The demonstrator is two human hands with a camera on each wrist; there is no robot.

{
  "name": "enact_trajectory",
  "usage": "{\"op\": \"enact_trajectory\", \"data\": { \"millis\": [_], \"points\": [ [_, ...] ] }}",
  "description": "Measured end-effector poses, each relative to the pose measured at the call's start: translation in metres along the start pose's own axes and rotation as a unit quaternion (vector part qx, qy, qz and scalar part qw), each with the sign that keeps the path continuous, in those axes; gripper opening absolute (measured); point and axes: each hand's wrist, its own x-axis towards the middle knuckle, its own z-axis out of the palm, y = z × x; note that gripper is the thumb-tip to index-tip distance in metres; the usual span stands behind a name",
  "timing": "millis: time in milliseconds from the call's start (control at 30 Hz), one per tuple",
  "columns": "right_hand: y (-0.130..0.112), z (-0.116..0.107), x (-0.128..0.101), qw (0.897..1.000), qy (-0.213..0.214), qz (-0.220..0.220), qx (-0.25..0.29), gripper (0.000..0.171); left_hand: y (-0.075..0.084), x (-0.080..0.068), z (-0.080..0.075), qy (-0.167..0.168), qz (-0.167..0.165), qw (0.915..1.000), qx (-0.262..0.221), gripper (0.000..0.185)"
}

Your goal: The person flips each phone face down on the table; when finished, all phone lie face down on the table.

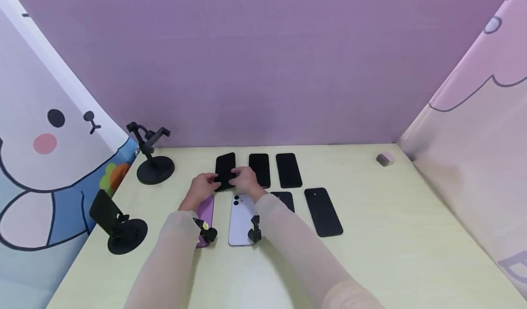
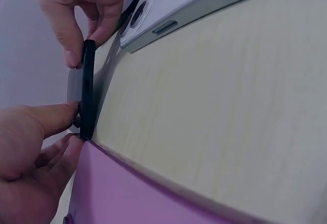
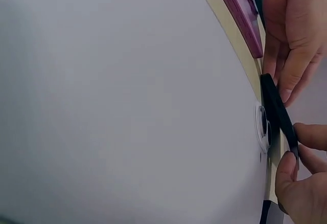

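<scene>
Both hands on one black phone (image 1: 225, 171)

Left hand (image 1: 201, 188) and right hand (image 1: 245, 179) pinch its opposite edges, tilting it off the table (image 1: 387, 236) for grip.

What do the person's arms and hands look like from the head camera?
Both arms wear thin, pale, slightly see-through sleeves down to the wrist. The left hand and right hand are bare, with no gloves. A small black camera sits on each wrist: left, right. No cables visible.

Pale wooden table (image 1: 411, 236) before purple wall (image 1: 263, 57), cartoon-printed side drapes (image 1: 45, 130).
</scene>
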Motion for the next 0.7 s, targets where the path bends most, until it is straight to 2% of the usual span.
{"op": "enact_trajectory", "data": {
  "millis": [367,700],
  "points": [
    [0.0033,-0.0029,0.0017,0.998,-0.002,0.0,0.068,0.036,0.0023,-0.0002,0.001,-0.001,0.013,0.9999,0.004,0.039],
    [0.0023,-0.0088,-0.0011,0.99,-0.024,-0.003,0.143,0.037,0.0076,-0.003,0.0023,-0.002,0.012,0.9999,-0.009,0.037]
  ]
}}
